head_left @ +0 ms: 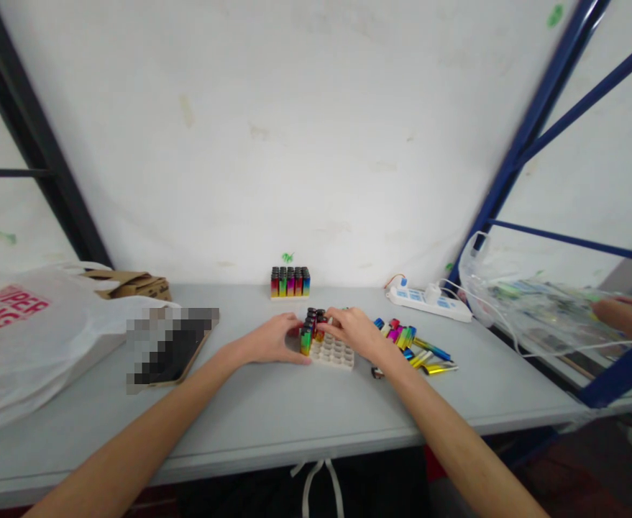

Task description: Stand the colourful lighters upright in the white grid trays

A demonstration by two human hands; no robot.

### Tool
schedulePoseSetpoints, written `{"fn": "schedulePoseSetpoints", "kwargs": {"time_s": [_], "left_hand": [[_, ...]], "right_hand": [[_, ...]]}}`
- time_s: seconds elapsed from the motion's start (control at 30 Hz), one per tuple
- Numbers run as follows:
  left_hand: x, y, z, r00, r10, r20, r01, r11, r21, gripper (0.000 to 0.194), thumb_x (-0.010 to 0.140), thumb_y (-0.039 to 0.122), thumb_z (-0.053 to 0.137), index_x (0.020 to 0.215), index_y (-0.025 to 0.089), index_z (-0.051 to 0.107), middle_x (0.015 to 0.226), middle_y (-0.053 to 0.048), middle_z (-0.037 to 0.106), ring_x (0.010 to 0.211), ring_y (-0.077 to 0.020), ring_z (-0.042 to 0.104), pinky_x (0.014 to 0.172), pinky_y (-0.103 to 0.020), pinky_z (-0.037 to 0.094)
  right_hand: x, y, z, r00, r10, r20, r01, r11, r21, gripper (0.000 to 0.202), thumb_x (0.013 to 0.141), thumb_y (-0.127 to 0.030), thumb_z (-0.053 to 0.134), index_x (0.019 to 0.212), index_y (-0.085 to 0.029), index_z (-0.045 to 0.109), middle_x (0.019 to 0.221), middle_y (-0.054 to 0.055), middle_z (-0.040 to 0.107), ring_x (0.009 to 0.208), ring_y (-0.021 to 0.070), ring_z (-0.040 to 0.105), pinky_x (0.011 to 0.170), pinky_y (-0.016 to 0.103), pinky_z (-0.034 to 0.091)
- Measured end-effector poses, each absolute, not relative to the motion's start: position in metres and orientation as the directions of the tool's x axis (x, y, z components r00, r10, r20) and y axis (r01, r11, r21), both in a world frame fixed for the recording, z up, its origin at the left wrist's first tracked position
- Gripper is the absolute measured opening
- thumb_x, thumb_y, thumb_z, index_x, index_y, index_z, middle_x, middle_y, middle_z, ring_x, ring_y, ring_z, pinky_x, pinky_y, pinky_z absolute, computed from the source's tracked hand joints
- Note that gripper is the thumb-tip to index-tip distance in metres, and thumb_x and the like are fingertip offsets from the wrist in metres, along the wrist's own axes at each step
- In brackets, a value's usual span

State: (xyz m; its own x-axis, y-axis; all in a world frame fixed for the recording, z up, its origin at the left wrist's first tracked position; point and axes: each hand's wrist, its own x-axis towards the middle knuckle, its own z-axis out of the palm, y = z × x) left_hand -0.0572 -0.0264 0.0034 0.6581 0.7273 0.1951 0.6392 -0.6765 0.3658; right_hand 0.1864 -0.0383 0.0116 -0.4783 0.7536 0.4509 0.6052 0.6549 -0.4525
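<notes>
black garment [372, 489], white drawstring [339, 495]

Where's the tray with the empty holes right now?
In the head view, the partly filled lighter tray is on the grey table, just right of centre, between the left hand and the loose lighters.

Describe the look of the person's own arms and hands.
The left forearm and right forearm are bare, no sleeve in view. The left hand and right hand wear no gloves; no watch or band shows, and rings cannot be made out.
</notes>
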Motion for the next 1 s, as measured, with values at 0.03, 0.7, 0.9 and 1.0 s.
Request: {"fn": "schedulePoseSetpoints", "kwargs": {"time_s": [0.03,0.7,0.9,1.0], "left_hand": [[-0.057,-0.027,0.004,0.658,0.727,0.193,0.64,-0.676,0.364,0.068,0.064,0.074,0.073,0.1,0.017,0.069,0.102,-0.01,0.065,0.098,-0.0314,0.063,0.089,-0.039,0.049],[-0.056,-0.029,0.006,0.64,0.74,0.208,0.652,-0.666,0.362,0.071,0.065,0.069,0.075,0.112,0.017,0.067,0.113,-0.013,0.066,0.106,-0.0336,0.062,0.097,-0.042,0.048],[-0.057,-0.03,0.009,0.659,0.725,0.201,0.635,-0.679,0.367,0.063,0.067,0.068,0.074,0.104,0.016,0.068,0.104,-0.01,0.066,0.096,-0.0297,0.063,0.089,-0.038,0.05],[-0.057,-0.029,0.007,0.654,0.728,0.207,0.643,-0.678,0.356,0.063,0.067,0.067,0.074,0.103,0.016,0.067,0.104,-0.01,0.066,0.097,-0.0294,0.062,0.089,-0.038,0.05]], "right_hand": [[0.189,-0.037,0.013,-0.465,0.768,0.441,0.619,0.638,-0.458,0.03,0.092,-0.048,0.065,0.079,-0.021,0.068,0.059,-0.001,0.062,0.052,0.0132,0.049,0.057,0.025,0.03],[0.232,0.014,-0.002,-0.21,0.906,0.367,0.692,0.403,-0.599,0.009,0.084,-0.027,0.064,0.084,-0.018,0.063,0.076,0.005,0.068,0.077,0.0187,0.062,0.077,0.029,0.044],[0.212,-0.001,0.01,-0.151,0.969,0.196,0.045,0.205,-0.978,0.03,0.082,-0.047,0.061,0.097,-0.022,0.051,0.067,-0.007,0.054,0.047,0.0078,0.039,0.048,0.02,0.03],[0.199,-0.011,0.014,-0.153,0.984,0.087,-0.116,0.07,-0.991,0.041,0.085,-0.064,0.052,0.087,-0.022,0.05,0.054,-0.012,0.032,0.042,0.0064,0.019,0.043,0.018,0.013]]}}
